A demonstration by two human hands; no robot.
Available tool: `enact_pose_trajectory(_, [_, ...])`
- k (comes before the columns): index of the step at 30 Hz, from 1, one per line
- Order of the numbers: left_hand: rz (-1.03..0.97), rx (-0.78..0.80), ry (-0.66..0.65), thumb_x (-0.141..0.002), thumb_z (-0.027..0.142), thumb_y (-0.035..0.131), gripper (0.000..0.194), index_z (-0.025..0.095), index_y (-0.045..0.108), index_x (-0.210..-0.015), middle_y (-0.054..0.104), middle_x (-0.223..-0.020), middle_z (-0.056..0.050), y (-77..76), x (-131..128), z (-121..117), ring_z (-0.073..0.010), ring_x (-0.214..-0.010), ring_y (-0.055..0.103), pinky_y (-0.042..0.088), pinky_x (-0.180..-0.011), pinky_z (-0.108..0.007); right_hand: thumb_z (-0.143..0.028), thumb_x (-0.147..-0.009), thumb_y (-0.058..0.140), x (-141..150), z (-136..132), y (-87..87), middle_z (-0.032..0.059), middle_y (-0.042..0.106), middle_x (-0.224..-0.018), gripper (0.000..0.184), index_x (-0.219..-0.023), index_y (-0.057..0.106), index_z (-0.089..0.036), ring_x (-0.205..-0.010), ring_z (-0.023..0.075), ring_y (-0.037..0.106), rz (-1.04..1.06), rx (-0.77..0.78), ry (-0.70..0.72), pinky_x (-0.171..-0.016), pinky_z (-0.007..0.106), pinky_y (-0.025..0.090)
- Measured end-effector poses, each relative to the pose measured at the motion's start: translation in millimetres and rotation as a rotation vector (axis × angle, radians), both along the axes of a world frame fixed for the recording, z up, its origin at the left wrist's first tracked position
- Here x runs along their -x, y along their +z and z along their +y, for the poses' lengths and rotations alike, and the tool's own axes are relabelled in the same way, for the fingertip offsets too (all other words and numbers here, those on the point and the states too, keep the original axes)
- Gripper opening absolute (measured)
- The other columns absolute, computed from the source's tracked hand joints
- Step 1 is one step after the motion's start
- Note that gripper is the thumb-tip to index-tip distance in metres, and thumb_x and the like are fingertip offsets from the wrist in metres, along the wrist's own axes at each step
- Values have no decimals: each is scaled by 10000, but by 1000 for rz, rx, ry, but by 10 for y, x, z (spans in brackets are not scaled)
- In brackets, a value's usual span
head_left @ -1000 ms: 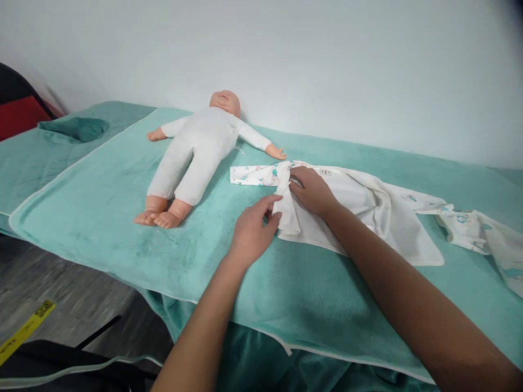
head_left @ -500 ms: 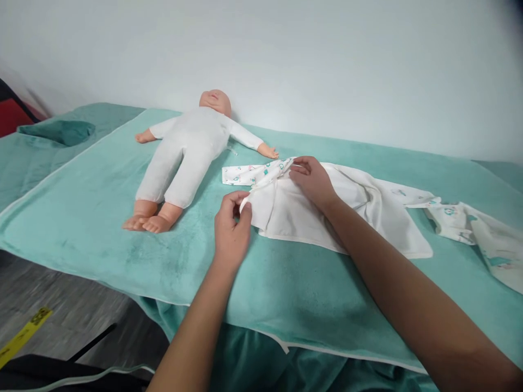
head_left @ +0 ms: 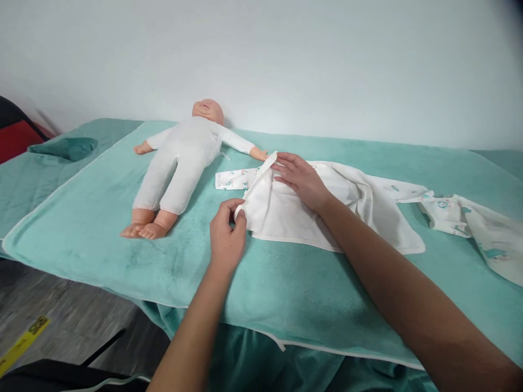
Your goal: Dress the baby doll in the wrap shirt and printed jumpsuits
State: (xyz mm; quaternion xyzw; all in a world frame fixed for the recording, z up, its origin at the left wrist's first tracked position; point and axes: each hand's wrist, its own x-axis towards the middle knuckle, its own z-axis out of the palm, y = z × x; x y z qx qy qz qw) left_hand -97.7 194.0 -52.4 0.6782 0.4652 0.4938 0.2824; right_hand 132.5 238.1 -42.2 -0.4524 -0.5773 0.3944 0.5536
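Observation:
A white baby shirt (head_left: 292, 215) lies spread on the green blanket, its plain inner side up and its patterned sleeves stretched out left and right. My left hand (head_left: 227, 231) pinches the near left edge of the shirt between thumb and fingers. At the shirt's upper left, my right hand (head_left: 300, 179) is shut on a raised fold of its edge, with fingers nearly straight. To the left, a baby doll (head_left: 186, 149) in a white cloth body lies on its back, arms spread. Its hand is close to the raised fold.
The green blanket (head_left: 93, 218) covers the table and hangs over the front edge. Another patterned white garment (head_left: 490, 234) lies at the right. A pale wall stands behind. At the left are a red and black object (head_left: 18, 133) and a yellow strip (head_left: 24, 345) low down.
My right hand has lifted and turned the shirt's upper left edge, so its plain white side now shows over the patterned part. My left hand keeps its pinch. The view has shifted slightly.

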Motion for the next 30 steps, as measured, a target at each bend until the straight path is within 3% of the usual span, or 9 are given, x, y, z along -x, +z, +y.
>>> enact_pose_trajectory(5, [80,-45,112,-858,163,489,157,216,608,-945,615,-803,7,9,-18,-2,-152,-694,550,452,-695,-297,-417,-878,563,91,32,-97,59,347,-1602,633,-1476,439,-252,-1476,257,318,-577,-16,1,-1231,499,239])
enact_pose_trajectory(7, [114,-68,135,-853,146,481,157,212,599,-933,623,-851,-5,5,-25,5,-157,-721,560,458,-716,-306,-415,-895,534,113,39,-112,77,299,-1623,691,-1534,356,-221,-1493,270,279,-744,-56,3,-1240,505,203])
enact_pose_trajectory(11, [169,-144,164,-818,83,470,196,209,593,-906,598,-922,-35,-15,-33,18,-179,-819,575,472,-760,-324,-432,-919,504,131,56,-117,118,325,-1607,708,-1551,316,-175,-1477,308,304,-922,-131,-7,-1214,523,247])
enact_pose_trajectory(14, [192,-228,174,-764,11,440,294,202,599,-921,564,-1044,-78,-48,-30,26,-215,-1005,572,481,-833,-350,-454,-944,470,149,75,-131,150,404,-1560,637,-1493,413,-136,-1448,319,355,-1006,-190,5,-1188,522,284])
enact_pose_trajectory(17, [260,-289,132,-705,-36,405,390,200,617,-931,574,-1134,-99,-77,-23,37,-240,-1110,550,471,-910,-393,-431,-958,452,146,59,-144,106,566,-1434,495,-1380,552,-192,-1356,296,480,-987,-200,-36,-1150,508,340])
enact_pose_trajectory(20, [347,-276,83,-671,-41,415,402,218,633,-889,660,-1074,-65,-81,-28,47,-251,-1097,572,444,-947,-430,-385,-961,424,5,-79,-119,69,663,-1305,382,-1225,657,-236,-1245,277,569,-905,-152,-260,-1114,490,384])
enact_pose_trajectory(24, [397,-216,76,-706,-7,449,328,214,647,-845,715,-941,-50,-69,-46,46,-256,-1004,626,434,-921,-437,-334,-931,407,-519,-555,-23,99,678,-1244,369,-1157,674,-218,-1200,303,575,-892,-43,-751,-1076,504,401])
enact_pose_trajectory(27, [433,-201,86,-761,42,478,253,206,658,-826,722,-883,-50,-67,-54,40,-254,-938,641,430,-913,-434,-382,-891,463,-995,-972,18,149,667,-1222,395,-1187,653,-201,-1169,347,579,-906,245,-1046,-992,536,441])
enact_pose_trajectory(30, [425,-195,92,-770,53,483,239,204,663,-813,724,-876,-49,-69,-59,44,-249,-928,639,433,-905,-421,-488,-859,504,-1286,-1198,-4,154,699,-1104,396,-1077,689,-214,-1038,361,631,-819,556,-1120,-878,527,481])
